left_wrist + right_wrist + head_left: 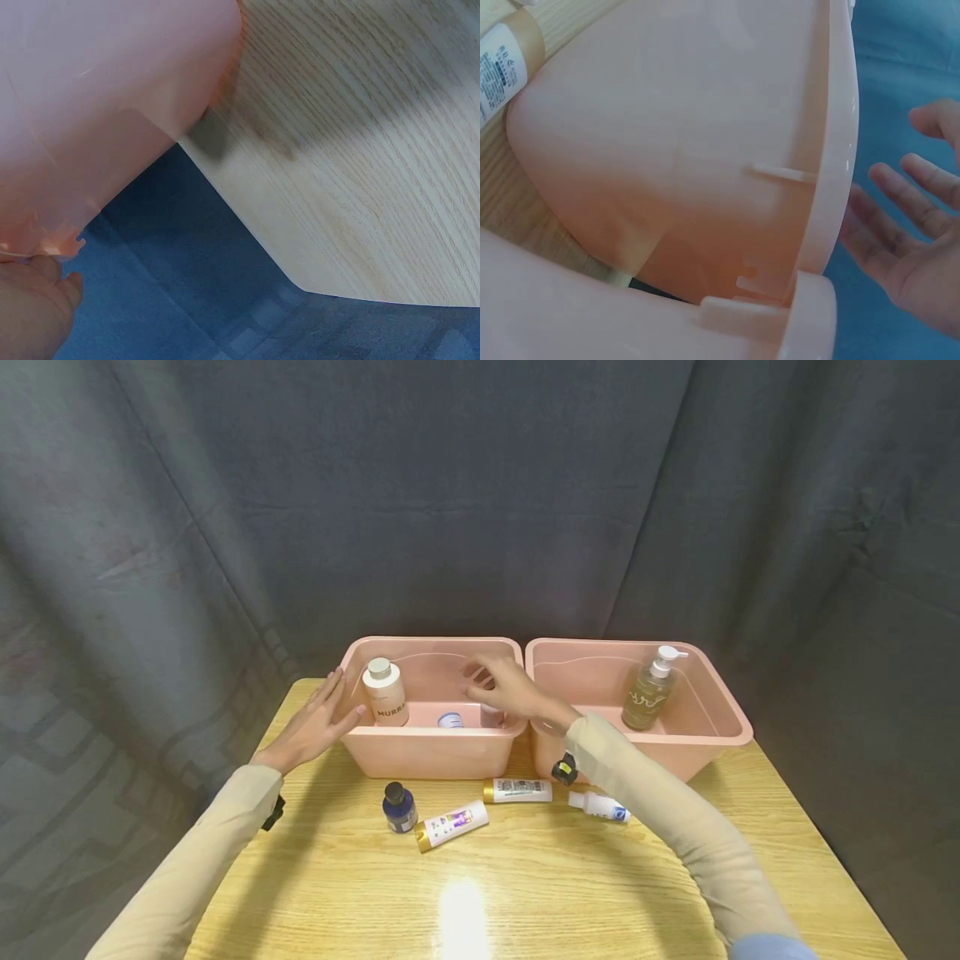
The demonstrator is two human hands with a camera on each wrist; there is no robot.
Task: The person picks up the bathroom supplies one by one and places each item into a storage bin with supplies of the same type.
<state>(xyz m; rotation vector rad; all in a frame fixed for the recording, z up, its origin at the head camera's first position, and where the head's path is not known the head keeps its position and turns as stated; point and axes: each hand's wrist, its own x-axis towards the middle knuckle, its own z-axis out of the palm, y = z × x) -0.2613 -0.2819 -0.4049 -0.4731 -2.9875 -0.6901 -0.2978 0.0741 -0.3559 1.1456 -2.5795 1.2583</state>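
Note:
In the head view my left hand [313,727] rests on the left rim of the left pink bin [431,756], fingers stretched out and thumb over the front corner. Inside that bin, a white bottle marked MURRA [387,697] stands near this hand. My right hand [504,683] hovers over the bin's right end, fingers spread and slightly bent, holding nothing. Below it, partly hidden by hand and front wall, is a pale container [491,716]. A small white item with blue marking [450,720] shows beside it. The right wrist view shows the right hand's [919,240] fingers apart beside the rim.
A right pink bin [712,742] stands close beside, holding a green pump bottle [647,695]. On the wooden table [360,893], before the bins, lie a dark blue bottle [400,810], two white tubes with gold caps [456,823] [522,791] and a small white bottle [600,806].

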